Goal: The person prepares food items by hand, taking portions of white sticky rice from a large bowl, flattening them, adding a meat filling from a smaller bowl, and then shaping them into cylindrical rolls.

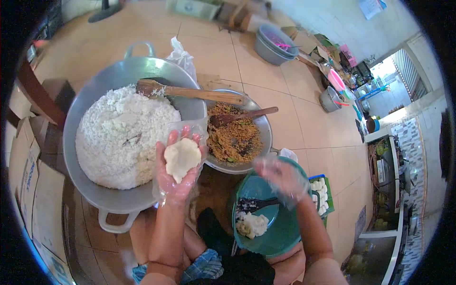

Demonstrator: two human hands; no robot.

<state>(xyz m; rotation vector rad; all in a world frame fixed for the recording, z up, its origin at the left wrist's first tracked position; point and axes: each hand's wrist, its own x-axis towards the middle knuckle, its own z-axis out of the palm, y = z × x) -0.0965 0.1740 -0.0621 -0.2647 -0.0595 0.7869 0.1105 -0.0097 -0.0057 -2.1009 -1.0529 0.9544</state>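
My left hand (178,185), in a clear plastic glove, is palm up with a flattened white piece of rice dough (182,159) across the palm and fingers. It is beside a large metal wok (83,194) heaped with white cooked rice (121,142), where a wooden paddle (199,94) leans. My right hand (283,178), also gloved and blurred by motion, is above a green plastic basin (281,237); whether anything is in its fingers is unclear. Inside the basin are a lump of sticky rice (252,225) and a dark rice spatula (258,204).
A smaller metal pan (265,135) holds a brown crumbly filling (235,142) and a wooden spoon (249,114). White rice rolls (320,190) lie on a leaf-lined tray right of the basin. Cardboard boxes (50,206) stand at left; grey tubs (272,46) sit farther off on the tiled floor.
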